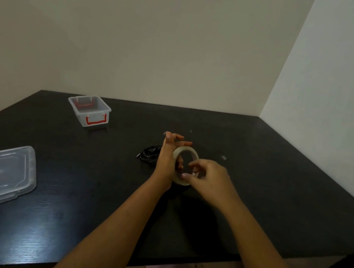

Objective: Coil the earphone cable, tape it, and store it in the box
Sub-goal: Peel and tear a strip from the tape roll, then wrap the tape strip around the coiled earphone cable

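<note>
Your left hand grips the tape roll upright at the centre of the frame, fingers curled over its top rim. Your right hand pinches at the lower rim, seemingly at the loose end, which is too small to make out. Brace the roll, peel slowly and draw off only a short strip, holding it clear of your other fingers so it cannot fold onto itself. The coiled earphone cable lies on the table just left of your left hand, and the open box waits at upper left.
</note>
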### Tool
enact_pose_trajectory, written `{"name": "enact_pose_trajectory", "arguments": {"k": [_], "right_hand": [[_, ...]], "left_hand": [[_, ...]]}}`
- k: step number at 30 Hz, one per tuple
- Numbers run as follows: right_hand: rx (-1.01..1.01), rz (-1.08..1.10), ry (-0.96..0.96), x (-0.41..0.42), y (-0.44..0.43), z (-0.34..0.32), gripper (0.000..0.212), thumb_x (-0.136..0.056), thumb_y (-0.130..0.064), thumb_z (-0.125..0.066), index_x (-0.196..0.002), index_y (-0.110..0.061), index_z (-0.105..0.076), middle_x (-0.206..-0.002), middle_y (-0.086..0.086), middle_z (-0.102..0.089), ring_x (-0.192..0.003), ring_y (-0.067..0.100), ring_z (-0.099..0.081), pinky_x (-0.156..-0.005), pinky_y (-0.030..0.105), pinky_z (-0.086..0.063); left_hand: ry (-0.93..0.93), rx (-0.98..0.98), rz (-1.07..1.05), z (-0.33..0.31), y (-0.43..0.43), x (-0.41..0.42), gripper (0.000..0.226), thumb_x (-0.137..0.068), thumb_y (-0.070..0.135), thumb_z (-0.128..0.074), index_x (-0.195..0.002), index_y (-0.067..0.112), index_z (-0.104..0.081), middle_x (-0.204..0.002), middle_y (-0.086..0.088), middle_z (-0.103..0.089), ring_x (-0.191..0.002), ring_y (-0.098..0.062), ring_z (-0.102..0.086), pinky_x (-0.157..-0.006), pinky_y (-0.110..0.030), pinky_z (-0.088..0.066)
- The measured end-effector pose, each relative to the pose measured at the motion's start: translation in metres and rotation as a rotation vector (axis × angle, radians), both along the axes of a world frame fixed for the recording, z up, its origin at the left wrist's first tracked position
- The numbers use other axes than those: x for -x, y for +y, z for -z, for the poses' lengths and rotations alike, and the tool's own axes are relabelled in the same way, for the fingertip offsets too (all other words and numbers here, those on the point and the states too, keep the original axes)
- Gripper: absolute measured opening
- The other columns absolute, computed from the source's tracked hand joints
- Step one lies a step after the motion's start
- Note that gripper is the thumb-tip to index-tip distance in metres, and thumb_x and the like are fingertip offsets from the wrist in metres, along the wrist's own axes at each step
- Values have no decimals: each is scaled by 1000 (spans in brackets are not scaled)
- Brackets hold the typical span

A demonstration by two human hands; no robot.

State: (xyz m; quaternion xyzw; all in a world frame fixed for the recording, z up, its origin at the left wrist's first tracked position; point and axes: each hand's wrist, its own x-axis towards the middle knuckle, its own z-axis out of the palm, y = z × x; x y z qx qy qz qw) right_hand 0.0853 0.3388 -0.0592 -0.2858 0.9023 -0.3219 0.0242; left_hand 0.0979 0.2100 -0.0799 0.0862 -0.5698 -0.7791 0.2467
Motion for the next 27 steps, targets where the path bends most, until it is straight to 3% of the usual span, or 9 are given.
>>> {"name": "enact_pose_trajectory", "arguments": {"k": [4, 8, 12, 16, 18, 20, 24, 27], "right_hand": [[100, -43, 85, -13, -21, 15, 47, -85, -33, -68, -129, -28, -54, -125, -12, -58, -105, 3, -57, -90, 25, -50], [60, -47, 150, -8, -24, 17, 46, -89, -27, -63, -133, -27, -49, -123, -8, -63, -97, 4, -63, -81, 21, -51], [-62, -60, 151, -4, -19, 14, 62, -91, -32, -59, -146, -25, -31, -125, -3, -61, -92, 9, -64, -75, 24, -50], [-5, -21, 243, -7, -17, 14, 53, -95, -19, -51, -144, -23, -31, -112, 2, -66, -92, 14, -65, -79, 27, -52], [59, 48, 331, -3, -14, 12, 47, -96, -15, -48, -142, -24, -38, -108, 2, -67, -91, 15, -65, -80, 31, -54], [38, 144, 390, 10, -4, 8, 45, -96, -11, -46, -139, -25, -43, -114, 4, -66, -97, 20, -65, -80, 35, -54], [-278, 268, 287, 44, 26, 0, 50, -94, -3, -41, -138, -26, -46, -119, 8, -61, -103, 26, -61, -76, 36, -48], [-434, 332, 180, 64, 43, 5, 49, -94, -7, -45, -138, -27, -45, -121, 8, -59, -106, 25, -59, -77, 35, -48]], "left_hand": [[-9, -24, 49, -1, -3, 1, 60, -94, 56, -11, -108, 13, -51, -101, -11, -69, -80, -21, -69, -66, -30, -57], [-5, -40, 92, 0, -3, 1, 64, -93, 58, -11, -108, 11, -53, -113, -14, -66, -96, -29, -66, -79, -36, -55], [11, -212, 181, 1, -3, 2, 69, -87, 66, -18, -118, 15, -52, -126, -7, -60, -112, -31, -59, -96, -47, -48], [72, -271, 274, 1, -1, -1, 76, -78, 72, -23, -124, 19, -52, -130, -7, -58, -117, -29, -57, -99, -45, -44], [87, -174, 269, 1, 1, -2, 75, -77, 71, -24, -125, 20, -52, -126, -10, -61, -117, -28, -57, -99, -44, -42], [37, 4, 208, 2, 4, -2, 66, -82, 66, -26, -125, 23, -53, -127, -3, -60, -118, -20, -54, -97, -41, -41], [-41, 359, 30, 7, 1, -2, 18, -93, 33, -52, -105, 22, -60, -109, 5, -63, -100, -8, -59, -81, -25, -47], [-113, 566, -39, 9, -3, -3, 9, -91, 29, -57, -90, 22, -63, -82, 3, -68, -75, -1, -64, -72, -27, -52]]}}
